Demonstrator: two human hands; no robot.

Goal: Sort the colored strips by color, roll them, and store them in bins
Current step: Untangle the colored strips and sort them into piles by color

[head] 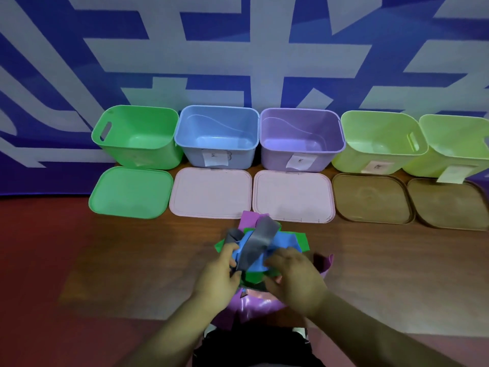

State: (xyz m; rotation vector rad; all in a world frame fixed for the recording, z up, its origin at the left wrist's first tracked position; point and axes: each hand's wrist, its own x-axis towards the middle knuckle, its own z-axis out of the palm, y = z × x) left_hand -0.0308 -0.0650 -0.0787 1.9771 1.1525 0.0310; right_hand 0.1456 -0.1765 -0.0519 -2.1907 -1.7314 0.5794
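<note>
Fingers (229,249) of a person's left hand (219,274) are curling round the left side of a bundle of soft coloured strips (256,264), while fingers (276,258) of the right hand (295,278) are curling over its right side, both hands gripping it low over the brown wooden counter (132,260); whether it is touching the surface cannot be told. A wide grey strip (260,237) is lying diagonally across the top of a blue strip (284,239), with a green strip (301,241) and a purple strip (250,217) poking out behind and a glossy pink strip (255,300) hanging beneath the wrists. Beyond the bundle, five flat lids are lying in a row: a green lid (131,192), two pink lids (211,192) (292,196) and two brown lids (370,198) (447,203). Behind each lid an open plastic bin is standing against a blue-and-grey patterned backdrop (238,62): a green bin (137,152), a pale blue bin (190,152), a purple bin (272,154) and two yellow-green bins (352,157) (423,165), most bearing white paper labels (215,158).
</note>
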